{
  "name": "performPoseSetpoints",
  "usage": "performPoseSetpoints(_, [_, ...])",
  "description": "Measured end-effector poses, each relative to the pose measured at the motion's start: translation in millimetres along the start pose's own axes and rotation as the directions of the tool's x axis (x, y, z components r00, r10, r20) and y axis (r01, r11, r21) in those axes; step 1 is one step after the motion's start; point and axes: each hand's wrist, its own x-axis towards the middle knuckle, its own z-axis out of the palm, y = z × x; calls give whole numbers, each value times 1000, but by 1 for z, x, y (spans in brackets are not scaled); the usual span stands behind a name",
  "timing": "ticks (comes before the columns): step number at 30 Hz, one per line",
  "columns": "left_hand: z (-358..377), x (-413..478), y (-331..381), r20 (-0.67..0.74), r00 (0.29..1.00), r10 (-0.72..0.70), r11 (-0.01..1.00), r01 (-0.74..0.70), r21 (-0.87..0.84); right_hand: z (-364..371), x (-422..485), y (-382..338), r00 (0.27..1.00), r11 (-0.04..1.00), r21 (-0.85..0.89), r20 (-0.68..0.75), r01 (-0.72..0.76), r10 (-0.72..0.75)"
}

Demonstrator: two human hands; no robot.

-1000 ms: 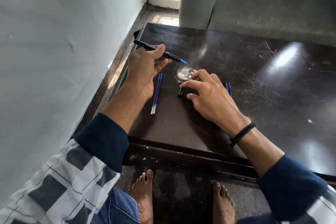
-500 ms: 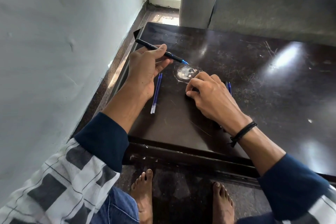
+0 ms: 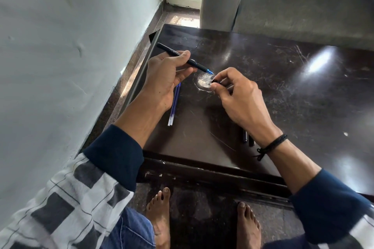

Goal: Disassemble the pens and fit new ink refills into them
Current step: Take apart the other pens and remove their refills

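My left hand (image 3: 166, 79) grips a black pen (image 3: 172, 53) above the dark table (image 3: 283, 107), its blue tip pointing right. My right hand (image 3: 238, 97) pinches a small black pen part (image 3: 215, 81), likely a cap, lifted just off the table and close to the pen's tip. Two thin blue ink refills (image 3: 174, 105) lie side by side on the table below my left hand. Two more black pen pieces (image 3: 247, 137) lie on the table under my right wrist, partly hidden.
A pale worn patch (image 3: 204, 83) marks the table under the pen tip. A white wall (image 3: 60, 66) stands close on the left and a grey sofa (image 3: 303, 6) beyond the table's far edge. My bare feet (image 3: 162, 218) rest on the floor under the near edge.
My right hand has picked a black pen part off the table and raised it toward the pen tip. My left hand holds the pen in nearly the same place.
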Motion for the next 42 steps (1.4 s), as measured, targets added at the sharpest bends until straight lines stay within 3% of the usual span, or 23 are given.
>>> performPoseSetpoints(12, [1, 1, -3, 24, 1000, 13, 999, -13, 34, 0, 0, 1, 997, 1000, 4, -71, -28, 28])
performPoseSetpoints(24, [8, -8, -4, 146, 988, -60, 992, 43, 117, 2, 0, 2, 998, 1000, -3, -55, 5, -5])
performPoseSetpoints(31, [6, -4, -2, 79, 997, 3, 995, -11, 95, 1, -1, 1, 997, 1000, -10, -77, -15, 15])
performPoseSetpoints(42, [5, -4, 0, 107, 994, -15, 995, 3, 104, 4, -1, 2, 998, 1000, -9, -68, -2, 2])
